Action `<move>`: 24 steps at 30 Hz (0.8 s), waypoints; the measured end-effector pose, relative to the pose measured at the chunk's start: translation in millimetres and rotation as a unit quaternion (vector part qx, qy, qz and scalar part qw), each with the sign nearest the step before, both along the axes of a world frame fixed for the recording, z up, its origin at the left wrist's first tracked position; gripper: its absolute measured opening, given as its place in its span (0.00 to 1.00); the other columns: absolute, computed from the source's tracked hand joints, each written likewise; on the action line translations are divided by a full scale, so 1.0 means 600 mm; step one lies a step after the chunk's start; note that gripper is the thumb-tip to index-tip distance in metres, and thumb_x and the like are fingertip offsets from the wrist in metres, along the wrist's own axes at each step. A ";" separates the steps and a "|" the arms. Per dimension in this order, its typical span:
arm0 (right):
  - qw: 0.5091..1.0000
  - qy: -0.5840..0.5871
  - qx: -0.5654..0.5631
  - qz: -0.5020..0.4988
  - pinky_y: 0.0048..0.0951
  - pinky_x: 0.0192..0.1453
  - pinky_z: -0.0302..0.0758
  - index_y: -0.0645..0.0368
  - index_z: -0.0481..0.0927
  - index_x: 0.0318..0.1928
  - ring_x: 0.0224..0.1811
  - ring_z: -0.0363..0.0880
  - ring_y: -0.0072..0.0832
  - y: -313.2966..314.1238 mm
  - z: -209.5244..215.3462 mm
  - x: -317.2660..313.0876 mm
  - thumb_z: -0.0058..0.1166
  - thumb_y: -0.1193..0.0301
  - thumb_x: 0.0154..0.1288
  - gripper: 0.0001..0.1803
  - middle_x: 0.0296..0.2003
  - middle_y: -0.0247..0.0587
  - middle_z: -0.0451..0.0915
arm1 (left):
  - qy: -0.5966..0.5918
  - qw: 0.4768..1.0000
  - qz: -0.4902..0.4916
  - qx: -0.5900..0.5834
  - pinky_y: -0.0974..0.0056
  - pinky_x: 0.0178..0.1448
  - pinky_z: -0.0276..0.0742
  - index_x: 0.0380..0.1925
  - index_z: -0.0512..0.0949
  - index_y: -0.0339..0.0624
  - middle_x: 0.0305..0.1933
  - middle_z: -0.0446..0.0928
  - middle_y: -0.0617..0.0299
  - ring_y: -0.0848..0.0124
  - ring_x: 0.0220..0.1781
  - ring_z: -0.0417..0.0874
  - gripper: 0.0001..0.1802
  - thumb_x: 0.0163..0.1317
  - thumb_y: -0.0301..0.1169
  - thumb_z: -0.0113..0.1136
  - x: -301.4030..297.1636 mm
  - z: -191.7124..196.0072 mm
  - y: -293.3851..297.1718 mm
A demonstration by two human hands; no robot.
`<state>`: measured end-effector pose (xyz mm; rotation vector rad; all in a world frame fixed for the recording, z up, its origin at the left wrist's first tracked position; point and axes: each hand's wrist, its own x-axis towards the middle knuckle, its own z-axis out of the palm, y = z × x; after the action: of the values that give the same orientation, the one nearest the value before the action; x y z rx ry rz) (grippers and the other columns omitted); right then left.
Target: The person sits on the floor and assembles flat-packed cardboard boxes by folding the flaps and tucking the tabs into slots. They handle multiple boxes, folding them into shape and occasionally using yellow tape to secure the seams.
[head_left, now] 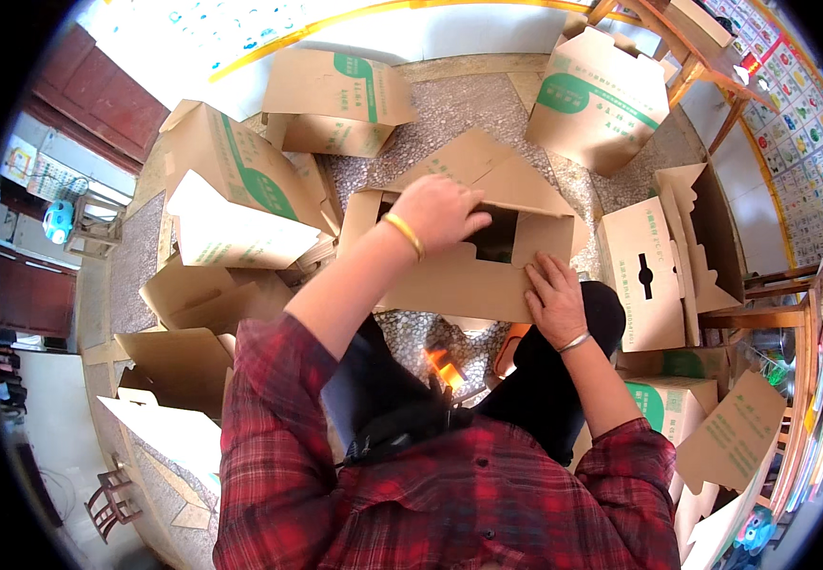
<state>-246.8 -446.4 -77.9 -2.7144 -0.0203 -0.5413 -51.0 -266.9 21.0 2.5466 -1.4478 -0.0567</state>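
A brown cardboard box (459,290) stands between my knees, its top partly open onto a dark inside. My left hand (435,214), with a yellow bangle at the wrist, reaches across it and grips a raised top flap (516,180) at the edge. Some of its fingertips are hidden behind the cardboard. At the box's near right corner rests my right hand (556,299), a silver bangle on its wrist. Its fingers lie stretched out on the panel.
Folded-up boxes surround me: a printed one (335,100) ahead, another (602,100) at far right, one with a handle slot (644,275) on the right, and open ones (174,370) on the left. A wooden chair (112,503) stands lower left. An orange object (445,369) lies below the box.
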 end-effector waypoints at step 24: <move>0.948 -0.150 0.280 0.009 0.27 0.43 0.76 0.61 0.79 0.42 0.38 0.81 0.33 -0.023 0.031 0.115 0.56 0.78 0.61 0.08 0.35 0.44 0.81 | -0.027 0.987 0.128 -0.092 0.47 0.74 0.45 0.66 0.56 0.31 0.73 0.49 0.42 0.46 0.74 0.48 0.46 0.59 0.56 0.53 -0.084 -0.127 0.193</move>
<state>-177.6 -460.5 -59.1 -2.0615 0.0259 -0.8092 -101.1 -151.0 -55.1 2.5733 -1.0757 0.1796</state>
